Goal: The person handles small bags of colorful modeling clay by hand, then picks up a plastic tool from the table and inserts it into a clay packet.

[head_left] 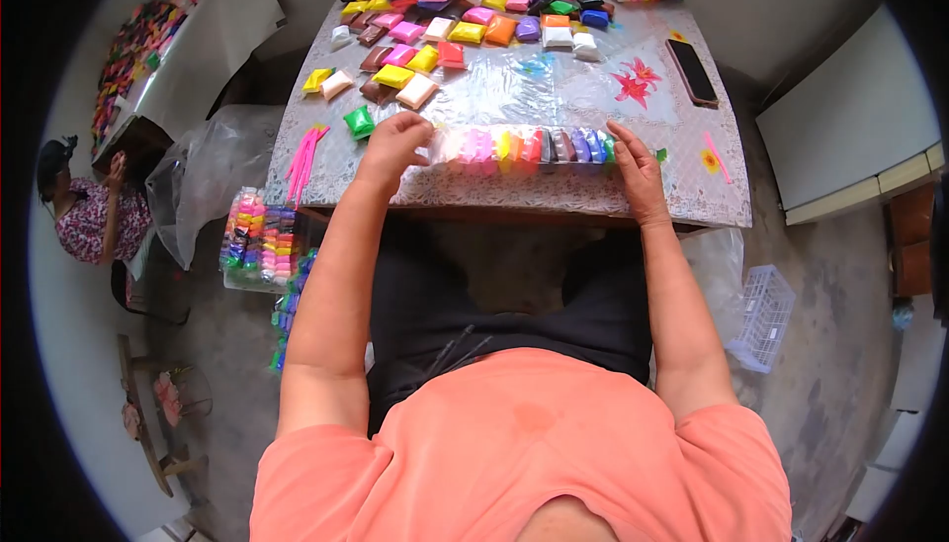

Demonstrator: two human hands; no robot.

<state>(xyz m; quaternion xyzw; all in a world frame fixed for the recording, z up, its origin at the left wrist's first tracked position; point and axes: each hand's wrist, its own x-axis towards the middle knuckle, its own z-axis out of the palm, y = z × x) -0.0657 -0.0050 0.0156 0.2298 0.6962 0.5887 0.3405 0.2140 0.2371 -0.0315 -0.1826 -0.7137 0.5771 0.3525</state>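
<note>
A long clear pack of small coloured packets [524,151] lies across the near edge of the table, its row running from white and pink through yellow and red to black, blue and green. My left hand [398,144] pinches its left end, fingers curled. At the opposite end my right hand [638,168] grips the pack, thumb and fingers around the corner. Just beyond my left hand sits a green packet [359,123]. Loose pillow-shaped packets [468,32] in many colours are heaped farther back.
Pink strips [304,161] lie at the table's left, with more pink strips [717,158] at the right. A phone [692,72] rests near the right edge. Filled packs [259,240] stand low at left, a plastic basket [763,316] at right. Another person [94,206] sits far left.
</note>
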